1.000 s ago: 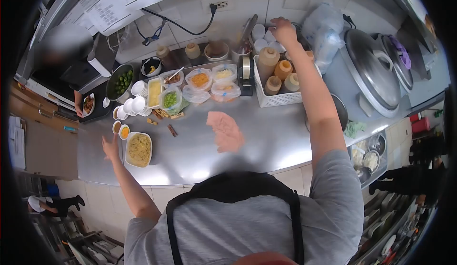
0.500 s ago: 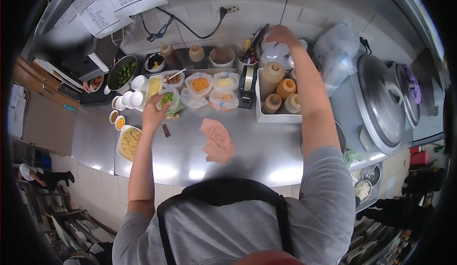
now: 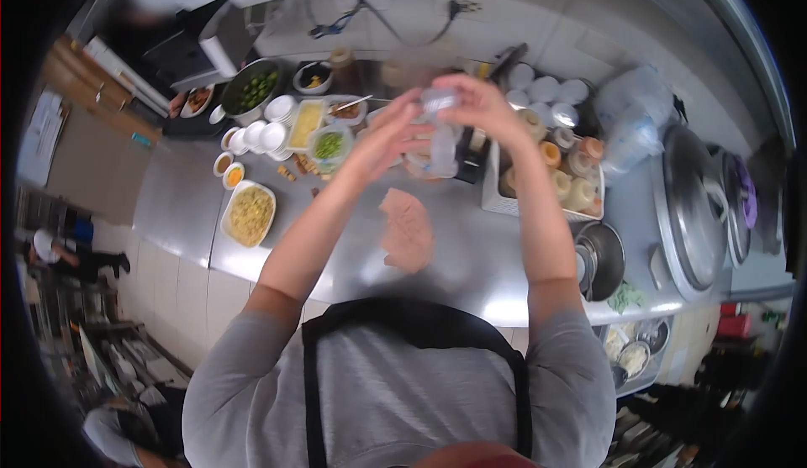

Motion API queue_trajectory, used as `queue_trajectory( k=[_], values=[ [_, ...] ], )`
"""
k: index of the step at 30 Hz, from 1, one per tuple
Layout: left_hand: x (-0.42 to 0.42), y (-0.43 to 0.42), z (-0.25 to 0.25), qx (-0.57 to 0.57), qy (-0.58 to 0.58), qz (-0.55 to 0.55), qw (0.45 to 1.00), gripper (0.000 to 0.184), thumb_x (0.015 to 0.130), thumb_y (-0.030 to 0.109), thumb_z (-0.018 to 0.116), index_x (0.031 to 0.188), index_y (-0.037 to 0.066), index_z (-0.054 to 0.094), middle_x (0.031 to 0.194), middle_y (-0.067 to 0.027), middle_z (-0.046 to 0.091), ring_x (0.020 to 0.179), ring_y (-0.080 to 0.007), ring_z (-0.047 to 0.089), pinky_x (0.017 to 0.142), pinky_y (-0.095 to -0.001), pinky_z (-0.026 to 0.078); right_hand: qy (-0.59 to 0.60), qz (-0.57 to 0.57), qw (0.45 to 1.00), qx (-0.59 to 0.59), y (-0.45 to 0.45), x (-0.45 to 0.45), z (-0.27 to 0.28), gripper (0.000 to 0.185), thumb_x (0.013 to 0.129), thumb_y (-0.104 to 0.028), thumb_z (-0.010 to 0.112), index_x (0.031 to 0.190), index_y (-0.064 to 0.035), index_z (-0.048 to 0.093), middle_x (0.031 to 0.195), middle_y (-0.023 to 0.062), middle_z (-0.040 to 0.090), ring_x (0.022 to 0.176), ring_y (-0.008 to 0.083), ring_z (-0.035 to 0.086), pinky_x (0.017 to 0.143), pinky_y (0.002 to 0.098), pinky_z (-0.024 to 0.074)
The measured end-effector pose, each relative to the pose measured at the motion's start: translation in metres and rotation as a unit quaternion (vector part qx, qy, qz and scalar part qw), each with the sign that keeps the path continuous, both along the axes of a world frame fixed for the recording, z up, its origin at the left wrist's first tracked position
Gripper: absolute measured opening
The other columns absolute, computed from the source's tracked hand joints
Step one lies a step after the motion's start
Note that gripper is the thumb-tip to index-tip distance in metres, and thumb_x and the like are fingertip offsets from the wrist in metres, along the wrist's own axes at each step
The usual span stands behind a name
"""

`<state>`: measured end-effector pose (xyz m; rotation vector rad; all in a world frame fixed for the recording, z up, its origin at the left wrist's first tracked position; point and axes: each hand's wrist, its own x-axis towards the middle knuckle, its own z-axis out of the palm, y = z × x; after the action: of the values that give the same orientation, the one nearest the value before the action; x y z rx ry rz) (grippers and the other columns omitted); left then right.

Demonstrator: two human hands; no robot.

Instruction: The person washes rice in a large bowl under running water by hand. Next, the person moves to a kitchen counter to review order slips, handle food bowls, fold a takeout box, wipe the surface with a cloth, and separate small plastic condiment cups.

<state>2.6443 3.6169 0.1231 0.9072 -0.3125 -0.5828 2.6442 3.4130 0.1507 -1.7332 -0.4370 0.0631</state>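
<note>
My right hand (image 3: 481,108) grips a small clear plastic piece (image 3: 440,101), a cup or lid too blurred to tell, above the back of the steel counter. Close to it on the left, my left hand (image 3: 385,139) is raised with its fingers spread and nothing plainly held. Beneath both hands is a translucent container or bag (image 3: 443,153), partly covered by them. A tub of chopped greens (image 3: 328,144) stands left of my left hand. On the counter below lies a crumpled pink cloth (image 3: 407,231).
At left are a tray of pale yellow food (image 3: 250,214), white cups (image 3: 273,137) and a pot of green produce (image 3: 252,90). To the right stand a white basket (image 3: 545,207) of squeeze bottles, clear-topped containers (image 3: 545,90), a metal bowl (image 3: 607,258) and a large lidded pot (image 3: 693,207).
My right hand has come left from the clear-topped containers, now with a clear plastic piece. My left hand has left the tub of greens and moved right. The view has shifted.
</note>
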Motion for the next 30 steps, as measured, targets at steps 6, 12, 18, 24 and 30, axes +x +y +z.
queue_trajectory(
  k=[6,12,18,24,30],
  values=[
    [-0.009,0.066,-0.033,0.074,-0.030,0.074,0.994,0.040,0.082,0.013,0.059,0.118,0.006,0.044,0.107,-0.0073,0.054,0.095,-0.0151,0.055,0.079,-0.0301,0.048,-0.056,-0.157,0.985,-0.034,0.089,-0.045,-0.105,0.047,0.070,-0.006,0.067,0.114,-0.0012,0.050,0.113,0.0120,0.053,0.103,0.0224,0.052,0.083,0.0344,0.0443],
    [-0.041,0.163,-0.061,0.143,0.080,0.145,0.976,0.036,0.081,0.012,0.060,0.115,0.011,0.047,0.105,-0.0057,0.054,0.093,-0.0159,0.055,0.080,-0.0303,0.046,-0.243,-0.037,0.906,-0.345,0.095,-0.142,-0.216,0.035,0.072,-0.013,0.060,0.105,-0.0062,0.056,0.107,0.0084,0.056,0.098,0.0277,0.053,0.084,0.0388,0.0406],
    [-0.089,0.200,-0.071,0.082,0.139,0.145,0.976,0.041,0.079,0.010,0.060,0.118,0.011,0.046,0.103,-0.0059,0.055,0.093,-0.0143,0.054,0.073,-0.0258,0.043,-0.238,-0.125,0.845,-0.463,0.036,-0.149,-0.200,0.035,0.078,-0.017,0.059,0.112,-0.0094,0.053,0.101,0.0084,0.058,0.093,0.0254,0.055,0.076,0.0356,0.0438],
    [-0.122,0.178,-0.102,0.142,0.099,0.042,0.984,0.044,0.077,0.012,0.064,0.117,0.006,0.046,0.102,-0.0069,0.056,0.093,-0.0136,0.054,0.074,-0.0251,0.043,0.137,-0.103,0.984,0.049,0.148,-0.156,-0.123,0.041,0.077,-0.014,0.064,0.116,-0.0103,0.052,0.104,0.0108,0.058,0.101,0.0182,0.053,0.079,0.0294,0.0444],
    [-0.125,0.191,-0.093,0.181,0.081,-0.014,0.980,0.049,0.075,0.014,0.066,0.118,0.003,0.045,0.103,-0.0079,0.055,0.095,-0.0137,0.053,0.077,-0.0261,0.042,0.172,-0.050,0.982,0.055,0.188,-0.150,-0.119,0.036,0.077,-0.006,0.063,0.111,-0.0031,0.054,0.096,0.0072,0.060,0.085,0.0098,0.057,0.073,0.0219,0.0452]
  ],
)
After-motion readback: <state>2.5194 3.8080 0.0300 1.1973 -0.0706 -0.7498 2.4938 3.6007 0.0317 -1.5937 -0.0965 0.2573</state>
